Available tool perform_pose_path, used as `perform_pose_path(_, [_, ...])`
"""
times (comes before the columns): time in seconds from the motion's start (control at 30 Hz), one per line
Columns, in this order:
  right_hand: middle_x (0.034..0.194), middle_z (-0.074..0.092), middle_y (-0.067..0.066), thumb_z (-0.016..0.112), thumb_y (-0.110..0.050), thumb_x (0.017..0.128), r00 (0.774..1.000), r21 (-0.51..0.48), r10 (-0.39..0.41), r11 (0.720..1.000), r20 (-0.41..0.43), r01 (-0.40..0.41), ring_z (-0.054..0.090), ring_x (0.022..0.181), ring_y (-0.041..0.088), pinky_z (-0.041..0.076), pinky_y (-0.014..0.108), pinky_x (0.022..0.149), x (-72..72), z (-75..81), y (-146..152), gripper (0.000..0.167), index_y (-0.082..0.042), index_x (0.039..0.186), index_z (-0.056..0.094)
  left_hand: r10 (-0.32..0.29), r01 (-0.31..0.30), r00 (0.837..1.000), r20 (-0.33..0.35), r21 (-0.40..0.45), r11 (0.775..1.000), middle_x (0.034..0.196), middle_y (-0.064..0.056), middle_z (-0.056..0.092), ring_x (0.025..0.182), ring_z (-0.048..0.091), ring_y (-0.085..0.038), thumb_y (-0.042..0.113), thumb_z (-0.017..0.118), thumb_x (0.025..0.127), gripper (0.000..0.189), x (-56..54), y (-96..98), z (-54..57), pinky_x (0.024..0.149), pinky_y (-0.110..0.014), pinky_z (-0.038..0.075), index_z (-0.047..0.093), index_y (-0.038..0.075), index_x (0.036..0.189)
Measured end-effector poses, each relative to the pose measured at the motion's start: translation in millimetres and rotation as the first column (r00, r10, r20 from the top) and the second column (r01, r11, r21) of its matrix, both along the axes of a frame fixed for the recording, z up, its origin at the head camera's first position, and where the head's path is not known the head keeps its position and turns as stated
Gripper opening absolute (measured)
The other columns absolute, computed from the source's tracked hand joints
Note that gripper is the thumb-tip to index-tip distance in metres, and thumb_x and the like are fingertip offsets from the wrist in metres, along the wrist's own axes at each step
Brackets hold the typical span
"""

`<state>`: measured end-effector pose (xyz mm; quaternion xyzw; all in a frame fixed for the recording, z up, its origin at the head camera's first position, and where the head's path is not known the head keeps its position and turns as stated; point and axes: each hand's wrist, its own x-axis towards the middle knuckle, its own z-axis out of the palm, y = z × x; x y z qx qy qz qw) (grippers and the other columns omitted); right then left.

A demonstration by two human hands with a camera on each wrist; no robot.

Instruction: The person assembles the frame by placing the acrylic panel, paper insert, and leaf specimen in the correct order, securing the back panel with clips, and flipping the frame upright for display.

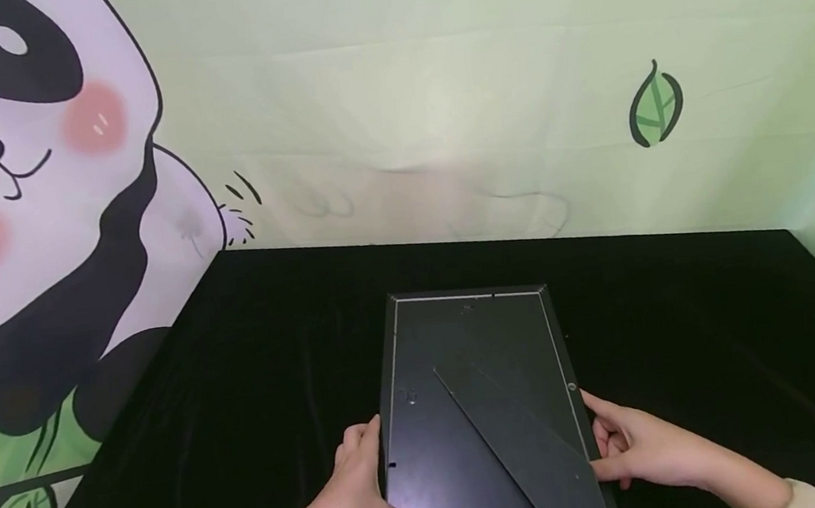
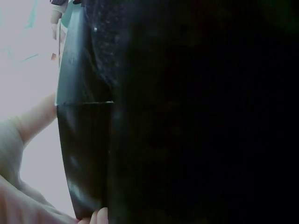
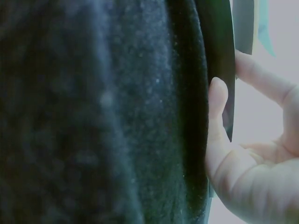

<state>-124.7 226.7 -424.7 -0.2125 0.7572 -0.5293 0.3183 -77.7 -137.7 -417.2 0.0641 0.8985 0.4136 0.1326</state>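
Note:
A black picture frame [image 1: 437, 443] lies face down in the head view, long side running away from me. Across its back slants a flat stand leg [image 1: 527, 441], folded against the panel. My left hand [image 1: 355, 495] grips the near left corner, thumb over the back and fingers along the side. At the right edge, my right hand [image 1: 641, 445] holds the frame between thumb and fingers, some of them curled below the rim. The left wrist view shows the frame's dark side [image 2: 84, 149] with fingertips at its lower end. A fingertip overlaps the frame's edge [image 3: 222, 42] in the right wrist view.
Black cloth [image 1: 240, 374] covers the table beneath the frame. Behind the table hangs a pale green backdrop [image 1: 361, 108] with a printed panda [image 1: 45, 186] at left and a leaf [image 1: 655, 104] at right.

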Motion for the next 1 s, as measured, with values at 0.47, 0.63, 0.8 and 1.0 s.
perform_pose_path(0.47, [0.091, 0.056, 0.01, 0.065, -0.029, 0.092, 0.997, 0.265, -0.042, 0.962, -0.067, 0.058, 0.056, 0.082, 0.023, 0.052, 0.036, 0.069, -62.0, 37.7, 3.7, 0.083, 0.013, 0.146, 0.016, -0.118, 0.113, 0.988, 0.1, 0.056, 0.992, 0.147, -0.016, 0.026, 0.121, 0.041, -0.033, 0.035, 0.083, 0.075, 0.109, -81.8, -32.8, 21.2, 0.088, -0.045, 0.047, 0.014, 0.002, 0.154])
perform_pose_path(0.63, [0.104, 0.056, 0.014, 0.061, -0.035, 0.094, 0.986, 0.338, -0.06, 0.935, -0.158, 0.111, 0.054, 0.089, 0.023, 0.052, 0.034, 0.074, -109.1, 55.1, 1.2, 0.075, 0.009, 0.145, 0.027, -0.131, 0.129, 0.987, 0.089, 0.025, 0.991, 0.149, -0.015, 0.021, 0.124, 0.04, -0.034, 0.036, 0.078, 0.08, 0.102, -130.0, -40.3, 24.8, 0.094, -0.047, 0.046, 0.015, 0.007, 0.154])
perform_pose_path(0.8, [0.116, 0.057, 0.02, 0.057, -0.04, 0.096, 0.972, 0.367, -0.051, 0.92, -0.231, 0.135, 0.054, 0.1, 0.029, 0.053, 0.034, 0.078, -145.1, 67.0, -12.7, 0.069, 0.003, 0.145, 0.034, -0.108, 0.107, 0.989, 0.1, 0.013, 0.994, 0.15, -0.017, 0.023, 0.129, 0.038, -0.038, 0.036, 0.077, 0.081, 0.1, -162.7, -40.1, 24.6, 0.103, -0.051, 0.039, 0.016, 0.007, 0.154])
perform_pose_path(1.0, [0.135, 0.051, 0.023, 0.056, -0.039, 0.097, 0.95, 0.376, -0.054, 0.91, -0.307, 0.173, 0.051, 0.121, 0.037, 0.048, 0.047, 0.093, -173.0, 65.2, -29.4, 0.059, -0.003, 0.142, 0.044, -0.115, 0.11, 0.986, 0.124, 0.05, 0.993, 0.151, -0.019, 0.03, 0.133, 0.037, -0.037, 0.031, 0.076, 0.083, 0.091, -185.7, -37.0, 21.9, 0.107, -0.052, 0.035, 0.023, 0.005, 0.152])
